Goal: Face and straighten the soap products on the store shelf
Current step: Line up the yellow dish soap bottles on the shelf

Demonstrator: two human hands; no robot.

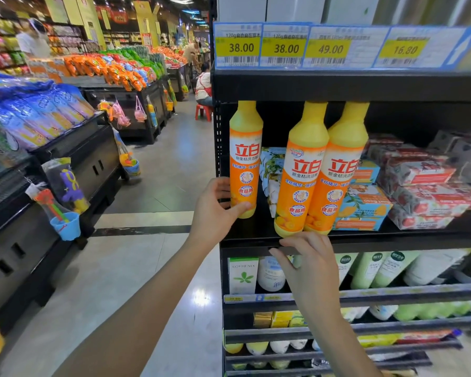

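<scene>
Head camera looks at a black store shelf (392, 240), and I see my left hand (215, 208) gripping the left dish soap bottle (245, 159) near its base, thumb across the front label and fingers wrapped behind. That bottle stands about upright at the left end of the shelf, its label facing me, with a gap between it and the other two. I cannot tell whether its base sits on the shelf.

My right hand (310, 268) holds nothing. Its fingers are lightly bent against the shelf's front edge, just below the base of the middle bottle (302, 172). The middle bottle and the right bottle (340, 170) touch each other at the front edge, both leaning slightly to the right, labels forward.

Behind the gap lies a floral pack (272, 170). To the right of the bottles are blue soap boxes (365, 208) and a stack of red-and-white soap packs (424, 197). Yellow price tags (283, 47) line the shelf above.
</scene>
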